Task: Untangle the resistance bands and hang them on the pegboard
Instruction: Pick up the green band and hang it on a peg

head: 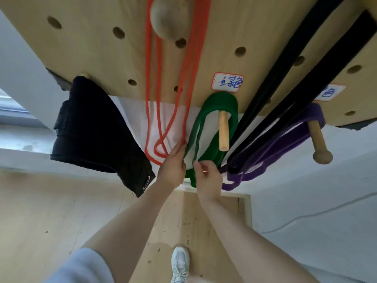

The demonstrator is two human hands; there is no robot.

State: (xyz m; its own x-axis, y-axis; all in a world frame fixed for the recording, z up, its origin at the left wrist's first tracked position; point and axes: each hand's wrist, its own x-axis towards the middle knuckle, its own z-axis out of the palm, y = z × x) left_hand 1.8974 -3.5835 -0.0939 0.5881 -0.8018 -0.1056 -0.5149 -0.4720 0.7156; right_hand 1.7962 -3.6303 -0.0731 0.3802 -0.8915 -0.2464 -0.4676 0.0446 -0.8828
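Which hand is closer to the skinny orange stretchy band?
Left. The left hand touches the thin orange resistance band with its fingertips. The right hand is farther right, pinching the wide green resistance band.

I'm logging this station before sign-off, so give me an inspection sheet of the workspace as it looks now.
Surface: wooden pegboard with round holes and two handwritten labels.
Job's things: green band looped over a wooden peg; purple band on another peg; orange band and black bands hang from higher up.
Clutter: dark garment hanging at left.
Grippers: left hand touches the orange band's lower loop; right hand pinches the green band.
Cables: thin cable on the floor at right.
Surroundings: wooden floor, white shoe.
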